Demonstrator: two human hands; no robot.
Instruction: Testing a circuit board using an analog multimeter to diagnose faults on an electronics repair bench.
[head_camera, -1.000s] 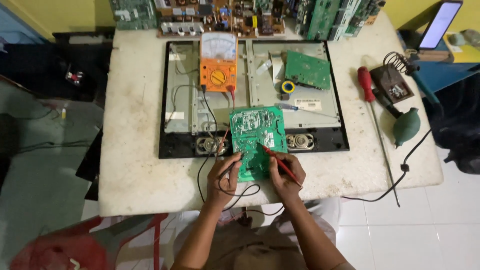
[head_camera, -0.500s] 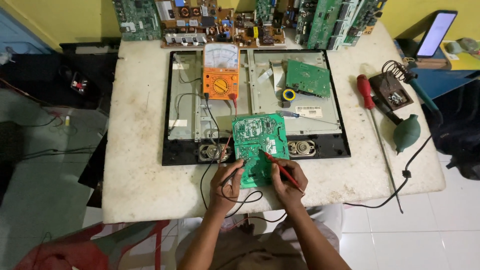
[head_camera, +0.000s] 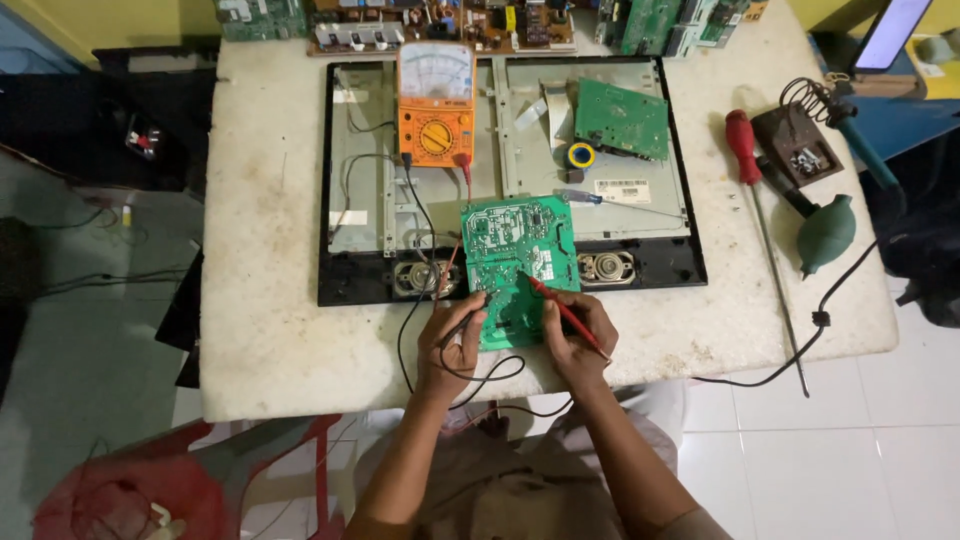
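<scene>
A green circuit board (head_camera: 517, 260) lies solder side up on the front edge of an opened flat-screen chassis (head_camera: 350, 180). My left hand (head_camera: 452, 345) pinches a black test probe (head_camera: 468, 318) against the board's lower left. My right hand (head_camera: 578, 338) holds a red test probe (head_camera: 562, 310), its tip touching the board near the middle. Both leads run to an orange analogue multimeter (head_camera: 436, 102) standing on the chassis behind the board.
A second green board (head_camera: 621, 117) and a roll of tape (head_camera: 579, 155) sit on the chassis. To the right lie a red screwdriver (head_camera: 752, 190), a soldering iron stand (head_camera: 797, 145) and a green suction bulb (head_camera: 826, 233). More boards line the white table's (head_camera: 260, 330) far edge.
The view has shifted slightly, so the table sits lower in frame. Both hands stay on the board with the probes, shifting only a little.
</scene>
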